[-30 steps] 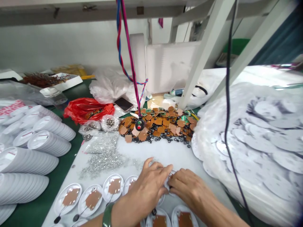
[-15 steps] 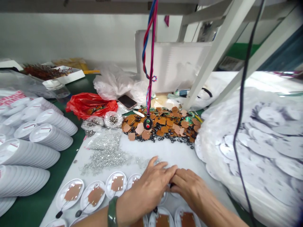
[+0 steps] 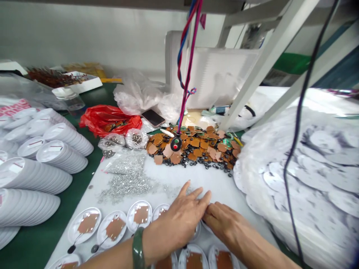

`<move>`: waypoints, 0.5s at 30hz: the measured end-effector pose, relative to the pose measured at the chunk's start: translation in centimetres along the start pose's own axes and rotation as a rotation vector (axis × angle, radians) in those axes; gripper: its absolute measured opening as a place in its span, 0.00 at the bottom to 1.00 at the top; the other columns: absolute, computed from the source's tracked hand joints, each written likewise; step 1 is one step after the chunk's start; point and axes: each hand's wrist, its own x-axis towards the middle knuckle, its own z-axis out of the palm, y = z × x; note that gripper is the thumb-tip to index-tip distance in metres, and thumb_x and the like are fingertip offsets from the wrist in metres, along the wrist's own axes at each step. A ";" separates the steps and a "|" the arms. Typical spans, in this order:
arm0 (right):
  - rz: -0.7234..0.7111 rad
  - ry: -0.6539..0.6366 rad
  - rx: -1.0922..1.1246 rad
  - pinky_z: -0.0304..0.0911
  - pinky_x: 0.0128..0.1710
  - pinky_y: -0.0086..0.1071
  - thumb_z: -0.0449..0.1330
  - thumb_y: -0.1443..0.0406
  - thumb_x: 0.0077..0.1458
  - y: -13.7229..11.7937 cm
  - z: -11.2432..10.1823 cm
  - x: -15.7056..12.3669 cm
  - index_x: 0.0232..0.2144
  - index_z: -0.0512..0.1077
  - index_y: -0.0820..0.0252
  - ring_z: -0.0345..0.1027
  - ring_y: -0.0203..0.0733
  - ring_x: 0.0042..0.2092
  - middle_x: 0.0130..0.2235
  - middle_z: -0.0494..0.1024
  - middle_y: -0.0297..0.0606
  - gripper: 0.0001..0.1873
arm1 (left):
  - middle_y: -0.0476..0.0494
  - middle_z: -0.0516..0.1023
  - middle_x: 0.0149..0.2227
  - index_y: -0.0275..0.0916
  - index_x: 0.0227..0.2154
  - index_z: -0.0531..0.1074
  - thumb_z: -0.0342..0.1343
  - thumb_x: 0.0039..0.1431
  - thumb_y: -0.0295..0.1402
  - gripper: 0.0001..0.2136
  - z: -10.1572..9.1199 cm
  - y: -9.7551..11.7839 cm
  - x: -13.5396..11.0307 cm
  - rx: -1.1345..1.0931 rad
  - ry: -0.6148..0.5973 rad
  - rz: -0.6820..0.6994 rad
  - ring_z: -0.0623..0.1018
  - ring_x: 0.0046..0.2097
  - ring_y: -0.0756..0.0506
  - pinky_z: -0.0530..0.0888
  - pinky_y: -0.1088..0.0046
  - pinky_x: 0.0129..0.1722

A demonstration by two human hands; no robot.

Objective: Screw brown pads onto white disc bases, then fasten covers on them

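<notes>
Working close together at the near middle, our left hand [image 3: 182, 213] and right hand [image 3: 224, 221] cover most of a white dish [image 3: 206, 227], whose rim shows just under the right fingers. The left fingers are spread and the right ones curled, but the tips are hidden, so we cannot tell whether either grasps anything. With our own knuckles blocking the view, the dish could tilt or slip unnoticed. Our left forearm [image 3: 112, 258] passes low over the row of dishes [image 3: 74, 231] with brown boards [image 3: 87, 223]; a dragging wrist or the green bangle [image 3: 137, 246] could snag a black disc [image 3: 95, 248] and strain its thin lead [image 3: 101, 242]. On the far side, loose silver bits [image 3: 126, 186] scatter across the work surface [image 3: 168, 175] toward our fingers, so a stray sweep might carry some into a dish. Farther right, a sideways bump from our right forearm [image 3: 260, 244] could disturb the bulging plastic bag [image 3: 259, 209].
</notes>
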 end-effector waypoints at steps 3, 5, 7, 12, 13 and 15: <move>-0.049 0.001 -0.089 0.73 0.43 0.39 0.57 0.78 0.58 -0.4 0.3 -0.2 0.44 0.74 0.63 0.75 0.47 0.41 0.42 0.79 0.46 0.14 | 0.29 0.75 0.61 0.26 0.66 0.53 0.46 0.56 0.15 0.32 -0.5 0.2 -0.2 0.003 0.017 0.009 0.65 0.70 0.40 0.51 0.51 0.72; -0.072 0.009 -0.171 0.73 0.41 0.41 0.57 0.77 0.57 -0.8 0.6 -0.3 0.44 0.74 0.65 0.73 0.48 0.39 0.41 0.79 0.47 0.14 | 0.30 0.73 0.62 0.27 0.66 0.53 0.44 0.56 0.13 0.32 -0.8 0.3 -0.5 0.005 0.048 0.025 0.63 0.70 0.41 0.50 0.51 0.72; -0.073 0.018 -0.229 0.72 0.40 0.41 0.56 0.78 0.56 -1.2 0.8 -0.3 0.44 0.74 0.65 0.72 0.48 0.38 0.40 0.78 0.47 0.15 | 0.31 0.72 0.63 0.28 0.67 0.51 0.43 0.57 0.12 0.33 -0.7 0.3 -0.8 0.007 0.069 0.038 0.62 0.71 0.42 0.50 0.51 0.73; -0.086 0.028 -0.289 0.70 0.39 0.41 0.58 0.77 0.55 -1.6 0.4 -0.3 0.42 0.73 0.64 0.70 0.48 0.37 0.38 0.76 0.45 0.13 | 0.31 0.70 0.65 0.29 0.69 0.46 0.42 0.57 0.11 0.36 0.5 -0.3 -1.3 0.017 0.103 0.065 0.58 0.72 0.42 0.48 0.48 0.73; -0.086 0.032 -0.282 0.70 0.39 0.41 0.59 0.77 0.55 -1.7 0.4 -0.4 0.41 0.73 0.63 0.70 0.48 0.37 0.37 0.76 0.44 0.12 | 0.30 0.69 0.65 0.29 0.70 0.45 0.42 0.57 0.12 0.36 0.7 -0.4 -1.4 0.017 0.103 0.067 0.58 0.73 0.42 0.48 0.48 0.73; -0.075 0.049 -0.269 0.69 0.40 0.41 0.59 0.75 0.55 -1.9 0.4 -0.7 0.40 0.73 0.62 0.69 0.48 0.37 0.36 0.76 0.43 0.10 | 0.29 0.67 0.66 0.28 0.70 0.45 0.43 0.58 0.12 0.36 0.9 -0.4 -1.4 0.020 0.096 0.065 0.57 0.73 0.42 0.47 0.49 0.73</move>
